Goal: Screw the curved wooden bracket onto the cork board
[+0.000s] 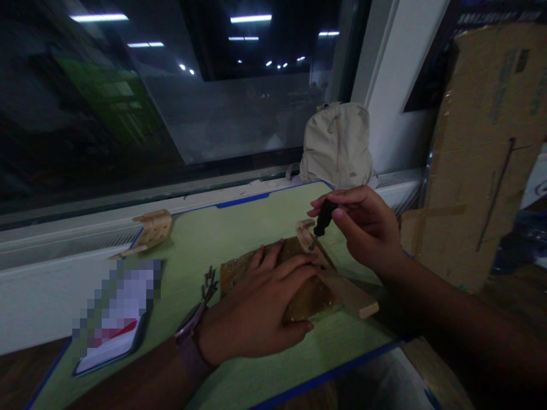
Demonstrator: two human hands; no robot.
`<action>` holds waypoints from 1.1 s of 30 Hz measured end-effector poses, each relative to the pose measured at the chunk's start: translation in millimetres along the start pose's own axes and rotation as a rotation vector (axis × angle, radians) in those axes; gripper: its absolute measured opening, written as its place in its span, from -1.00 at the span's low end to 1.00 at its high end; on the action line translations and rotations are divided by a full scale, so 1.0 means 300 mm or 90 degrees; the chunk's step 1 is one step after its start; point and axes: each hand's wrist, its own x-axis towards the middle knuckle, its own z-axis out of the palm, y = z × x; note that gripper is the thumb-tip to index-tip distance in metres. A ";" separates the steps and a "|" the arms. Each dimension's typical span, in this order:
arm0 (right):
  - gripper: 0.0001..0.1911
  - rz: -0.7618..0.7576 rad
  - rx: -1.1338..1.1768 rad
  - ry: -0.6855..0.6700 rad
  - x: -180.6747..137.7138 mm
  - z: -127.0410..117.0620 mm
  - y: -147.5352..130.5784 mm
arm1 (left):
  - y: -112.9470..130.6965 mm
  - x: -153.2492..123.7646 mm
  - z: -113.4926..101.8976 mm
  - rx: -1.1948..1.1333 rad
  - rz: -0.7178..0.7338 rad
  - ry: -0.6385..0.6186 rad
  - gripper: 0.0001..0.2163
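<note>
My right hand [365, 225] grips the black handle of a short screwdriver [326, 216] between thumb and fingers. The screwdriver tilts downward, its tip end over a pale wooden piece [348, 290] with a curled far end. That wooden piece lies along the right side of a brown wooden board [307, 307]. My left hand [265, 290] lies flat with fingers spread across the board, fingertips reaching the wooden piece. A dark hole shows in the wooden piece beside those fingers. Several screws [209, 282] stand or lie in a small cluster left of the board.
The light green table [188, 239] has blue edging. A phone-like flat device [115, 330], partly blurred out, lies at left. A curved wooden piece [156, 228] sits at the far left edge. Behind are a beige backpack [335, 145], a window and a large cardboard sheet [482, 159].
</note>
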 end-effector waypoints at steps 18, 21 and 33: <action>-0.83 0.038 -0.029 -0.010 0.001 -0.009 -0.008 | 0.000 -0.005 0.003 -0.017 0.003 0.017 -0.29; -0.79 0.008 -0.082 0.040 0.005 -0.023 0.005 | -0.001 -0.009 0.004 -0.020 0.007 0.017 -0.29; -0.80 0.045 -0.049 0.017 -0.011 -0.007 0.004 | 0.002 -0.004 0.005 -0.015 0.013 0.026 -0.28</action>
